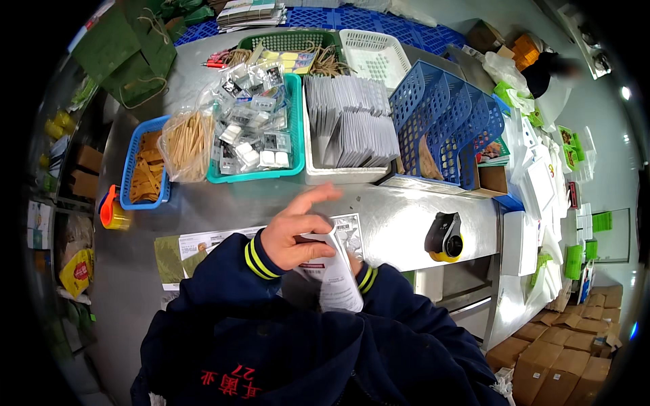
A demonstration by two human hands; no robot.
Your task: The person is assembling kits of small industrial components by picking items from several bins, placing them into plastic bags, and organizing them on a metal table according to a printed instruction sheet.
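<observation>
In front of my chest, a white printed leaflet (335,279) stands folded and tilted. My left hand (296,233) pinches its upper edge between thumb and bent fingers, while the index finger stretches out to the right. Behind the leaflet's right edge only a small part of my right hand (355,262) shows; its fingers are hidden. A printed sheet with a grey picture (349,229) lies on the steel table just beyond the hands. To the left, partly under my left sleeve, lies a long printed sheet with a green end (169,260).
Along the back stand a blue basket (166,197) of brown strips, a teal basket (298,135) of small packets, a white box (318,174) packed with folded papers, and a blue divided rack (423,88). A tape dispenser (443,237) sits right. An orange-handled tape roll (108,208) lies left.
</observation>
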